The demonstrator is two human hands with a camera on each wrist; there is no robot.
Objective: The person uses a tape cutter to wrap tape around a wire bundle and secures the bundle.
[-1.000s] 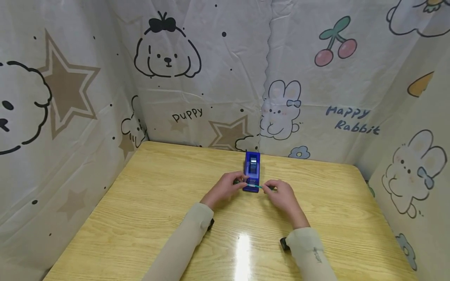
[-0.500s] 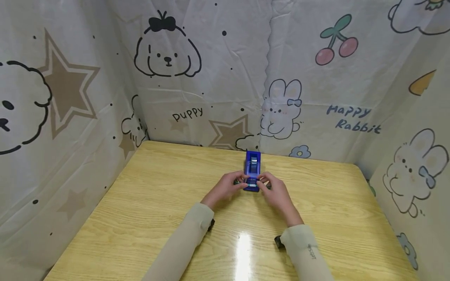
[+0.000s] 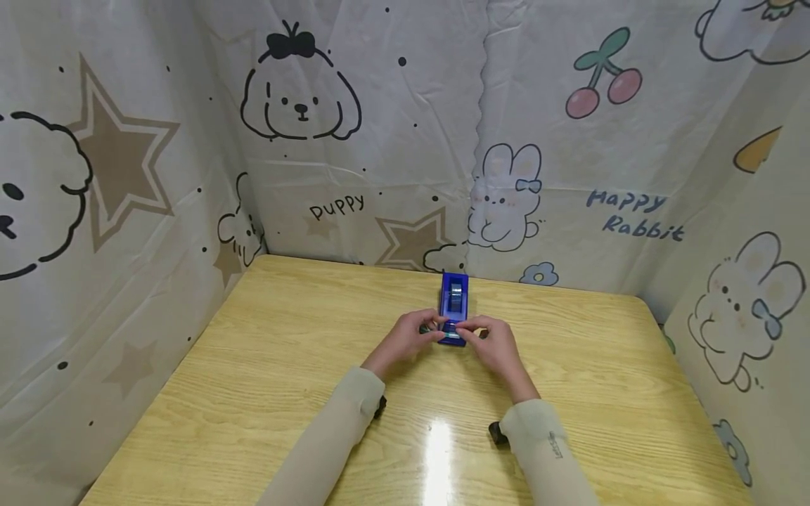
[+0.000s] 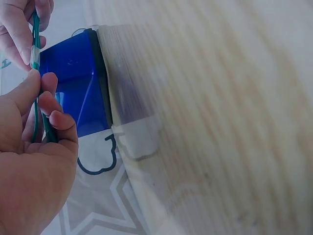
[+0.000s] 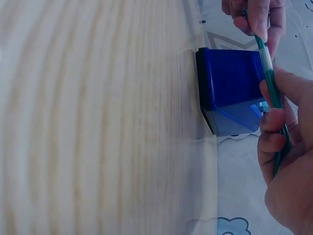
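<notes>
A blue tape dispenser (image 3: 446,306) with a roll of clear tape (image 3: 455,295) in it stands on the table, long side pointing away from me. Just in front of its near end, my left hand (image 3: 410,335) and right hand (image 3: 498,343) face each other and pinch a thin green cord (image 5: 275,90), which looks doubled in the left wrist view. A pale, clear-looking band of tape (image 4: 35,57) lies around the cord between the two hands. The fingertips are close together there. Parts of the cord inside both palms are hidden.
The wooden table (image 3: 304,309) reaches to a printed cloth (image 3: 380,140) hanging behind and at both sides. The dispenser is near the table's back edge. A black strap device (image 3: 498,433) sits at the right wrist.
My right hand has moved left along the cord, closer to my left hand, so less cord shows between them. The left hand and the dispenser stay where they were.
</notes>
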